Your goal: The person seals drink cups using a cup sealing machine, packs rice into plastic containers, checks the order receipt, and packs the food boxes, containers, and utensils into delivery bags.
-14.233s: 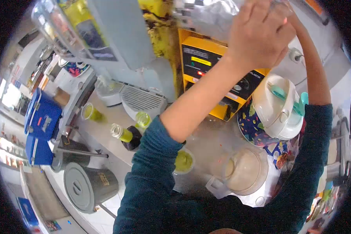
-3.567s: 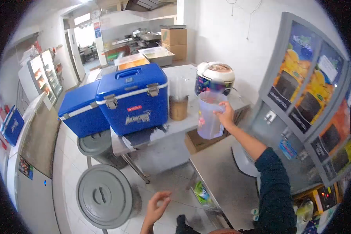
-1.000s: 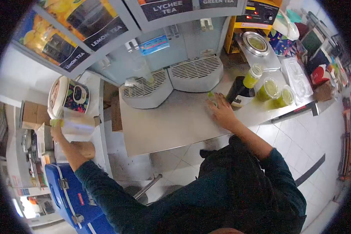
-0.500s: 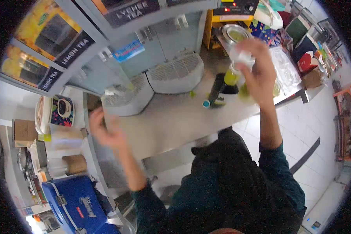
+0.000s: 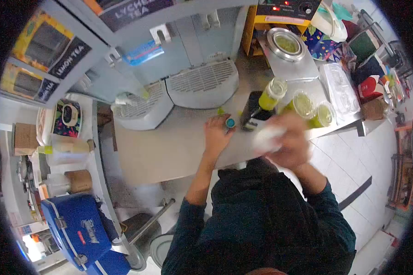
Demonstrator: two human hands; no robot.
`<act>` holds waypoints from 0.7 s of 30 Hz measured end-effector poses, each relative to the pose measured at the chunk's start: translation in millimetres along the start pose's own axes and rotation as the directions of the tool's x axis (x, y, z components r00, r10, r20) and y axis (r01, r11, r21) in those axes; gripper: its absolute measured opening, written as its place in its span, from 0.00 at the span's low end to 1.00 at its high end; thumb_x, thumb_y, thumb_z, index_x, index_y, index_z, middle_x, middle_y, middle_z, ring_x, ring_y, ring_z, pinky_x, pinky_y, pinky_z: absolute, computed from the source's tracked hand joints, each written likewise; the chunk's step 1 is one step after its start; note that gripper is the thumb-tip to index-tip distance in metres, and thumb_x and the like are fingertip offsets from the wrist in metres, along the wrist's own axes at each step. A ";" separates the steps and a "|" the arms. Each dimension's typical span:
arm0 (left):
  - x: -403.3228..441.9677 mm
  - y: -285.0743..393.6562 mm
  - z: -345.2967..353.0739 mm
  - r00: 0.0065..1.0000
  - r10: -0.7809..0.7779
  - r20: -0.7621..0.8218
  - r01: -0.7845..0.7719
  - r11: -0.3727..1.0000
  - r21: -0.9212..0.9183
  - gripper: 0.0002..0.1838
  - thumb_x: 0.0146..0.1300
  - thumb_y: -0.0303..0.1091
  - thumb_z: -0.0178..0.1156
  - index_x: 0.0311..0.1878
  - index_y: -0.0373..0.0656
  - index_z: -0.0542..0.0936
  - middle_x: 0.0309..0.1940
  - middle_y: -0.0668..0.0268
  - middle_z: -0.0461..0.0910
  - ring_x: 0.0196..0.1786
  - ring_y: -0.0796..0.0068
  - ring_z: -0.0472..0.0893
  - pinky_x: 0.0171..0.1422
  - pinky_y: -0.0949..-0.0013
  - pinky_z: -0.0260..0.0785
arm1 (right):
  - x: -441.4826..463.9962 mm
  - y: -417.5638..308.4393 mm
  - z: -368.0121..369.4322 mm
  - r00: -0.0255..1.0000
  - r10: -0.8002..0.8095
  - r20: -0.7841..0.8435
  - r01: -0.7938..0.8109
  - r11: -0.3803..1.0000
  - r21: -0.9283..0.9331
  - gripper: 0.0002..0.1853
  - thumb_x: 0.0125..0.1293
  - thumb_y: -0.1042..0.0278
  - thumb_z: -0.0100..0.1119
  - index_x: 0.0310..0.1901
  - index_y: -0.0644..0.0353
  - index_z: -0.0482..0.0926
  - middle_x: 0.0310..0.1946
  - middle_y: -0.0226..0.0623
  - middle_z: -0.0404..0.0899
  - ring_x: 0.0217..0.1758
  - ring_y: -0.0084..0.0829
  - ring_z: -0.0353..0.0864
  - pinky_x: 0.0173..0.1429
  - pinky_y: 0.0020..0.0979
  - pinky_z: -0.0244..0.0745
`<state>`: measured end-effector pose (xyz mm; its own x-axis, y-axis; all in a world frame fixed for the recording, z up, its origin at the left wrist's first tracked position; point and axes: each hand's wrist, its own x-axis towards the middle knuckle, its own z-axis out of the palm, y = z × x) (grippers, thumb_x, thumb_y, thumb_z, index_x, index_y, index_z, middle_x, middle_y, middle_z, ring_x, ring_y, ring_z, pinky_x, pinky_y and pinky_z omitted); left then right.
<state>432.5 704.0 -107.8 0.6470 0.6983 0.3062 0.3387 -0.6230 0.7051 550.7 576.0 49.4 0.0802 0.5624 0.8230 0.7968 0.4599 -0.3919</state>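
My left hand (image 5: 215,136) is at the counter, its fingers closed round a small tube with a teal end (image 5: 230,123). My right hand (image 5: 297,144) is smeared by motion in front of the counter edge. It is closed on a whitish object (image 5: 267,139) too blurred to name. Beyond my hands, a clear jar with lime-green contents (image 5: 271,95) stands on or beside a black flat thing (image 5: 253,110). Two clear plastic cups of green drink (image 5: 303,103) (image 5: 325,114) stand to the right of the jar.
Grey dispensers with drip trays (image 5: 202,85) line the counter's back (image 5: 170,158). A cup-sealing machine (image 5: 287,43) holds a green-filled cup at the back right. Clear plastic lids (image 5: 340,89) lie by the right edge. At lower left is a blue cooler box (image 5: 78,231).
My left hand has moved right and taken hold of the teal-ended tube. My right hand has come down from above the jar toward me, with something whitish in it.
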 end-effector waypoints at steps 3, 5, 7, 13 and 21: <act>19.8 7.2 -51.8 0.976 -0.116 -0.186 0.067 0.965 -0.252 0.17 0.39 0.31 0.65 0.37 0.42 0.75 0.33 0.60 0.73 0.37 0.64 0.74 0.44 0.65 0.64 | -58.9 13.0 61.5 0.969 0.191 0.155 -0.224 0.947 0.232 0.16 0.40 0.68 0.69 0.30 0.55 0.73 0.39 0.36 0.76 0.40 0.36 0.75 0.46 0.35 0.68; 44.1 21.9 -88.0 0.971 -0.003 -0.238 -0.108 0.885 -0.452 0.17 0.38 0.28 0.65 0.36 0.41 0.75 0.33 0.61 0.73 0.36 0.67 0.74 0.44 0.69 0.64 | -105.0 38.6 101.2 0.908 0.304 0.290 -0.375 0.896 0.236 0.16 0.42 0.68 0.66 0.35 0.58 0.73 0.40 0.38 0.74 0.46 0.38 0.70 0.53 0.39 0.63; 68.6 78.2 -118.5 0.956 0.240 -0.168 -0.278 0.925 -0.258 0.16 0.39 0.27 0.63 0.36 0.39 0.74 0.34 0.60 0.72 0.38 0.67 0.74 0.44 0.69 0.65 | -126.0 58.8 129.4 0.855 0.349 0.384 -0.424 0.897 0.129 0.16 0.43 0.68 0.65 0.35 0.58 0.73 0.39 0.38 0.74 0.46 0.38 0.70 0.54 0.40 0.62; 115.7 180.8 -131.6 0.760 0.542 0.359 -0.630 0.751 0.199 0.19 0.42 0.23 0.57 0.41 0.38 0.69 0.41 0.60 0.70 0.44 0.61 0.72 0.49 0.67 0.65 | -114.8 33.5 98.5 0.941 0.109 0.322 -0.038 0.975 -0.220 0.28 0.40 0.57 0.67 0.46 0.50 0.67 0.53 0.43 0.61 0.52 0.47 0.62 0.57 0.42 0.57; 147.5 191.8 -125.8 0.444 0.661 0.605 -0.795 0.602 -0.076 0.19 0.46 0.26 0.55 0.45 0.39 0.71 0.40 0.60 0.69 0.44 0.60 0.71 0.48 0.65 0.64 | -59.9 58.0 25.7 0.926 0.307 -0.221 -0.349 0.919 -0.185 0.49 0.33 0.57 0.72 0.56 0.58 0.52 0.55 0.48 0.55 0.58 0.42 0.57 0.59 0.39 0.53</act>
<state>506.9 731.8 153.1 0.9241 -0.3155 0.2155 -0.3620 -0.9033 0.2300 576.8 586.7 -33.2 0.4512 0.5100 0.7323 0.8149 0.0990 -0.5710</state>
